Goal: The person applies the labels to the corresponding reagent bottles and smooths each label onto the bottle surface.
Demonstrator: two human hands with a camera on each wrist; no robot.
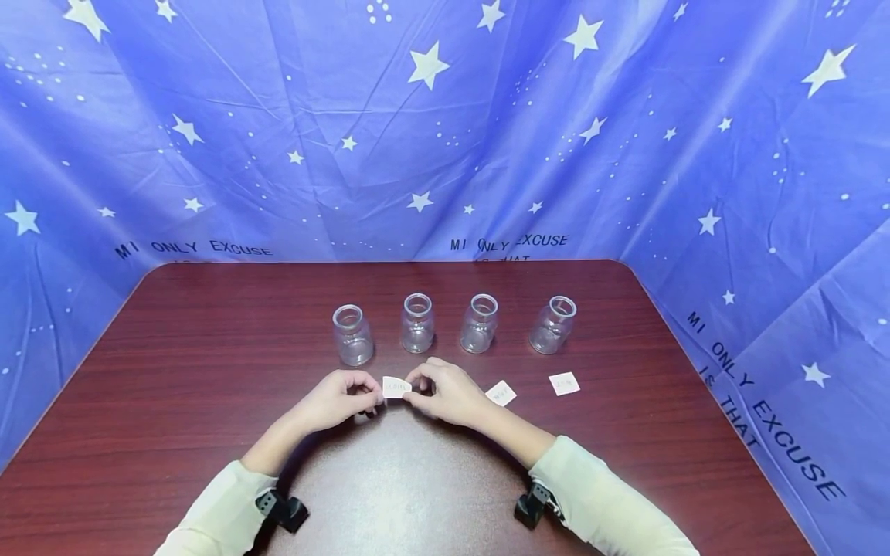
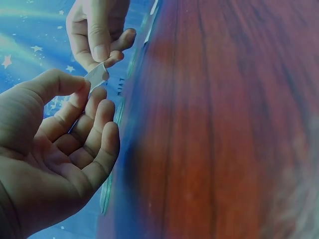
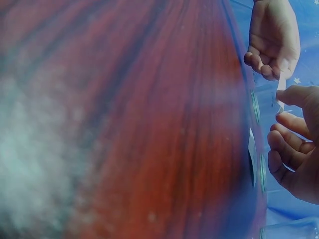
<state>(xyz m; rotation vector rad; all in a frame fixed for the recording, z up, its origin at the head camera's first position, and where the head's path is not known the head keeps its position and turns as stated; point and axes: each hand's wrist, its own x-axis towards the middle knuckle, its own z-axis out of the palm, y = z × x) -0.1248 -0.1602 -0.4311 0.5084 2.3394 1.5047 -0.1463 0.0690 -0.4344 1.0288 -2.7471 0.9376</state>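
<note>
A small white paper label [image 1: 395,388] with handwriting on it is held up between both hands, close in front of the glass jars. My left hand [image 1: 337,401] pinches its left edge between thumb and index finger, the other fingers loosely curled. At the opposite edge, my right hand [image 1: 448,394] grips the label with thumb and forefinger. In the left wrist view the label [image 2: 97,75] looks bent at a corner; from the right wrist the label [image 3: 281,92] appears nearly edge-on. The nearest jars are the leftmost jar [image 1: 354,345] and a second jar [image 1: 418,332].
Further right along the row stand a third jar [image 1: 479,332] and a rightmost jar [image 1: 552,332], all upright and uncapped. Two more written labels lie on the table: one label [image 1: 501,394] beside my right wrist, another label [image 1: 564,384] farther right. A starry blue cloth [image 1: 313,193] surrounds the wooden table [image 1: 208,332].
</note>
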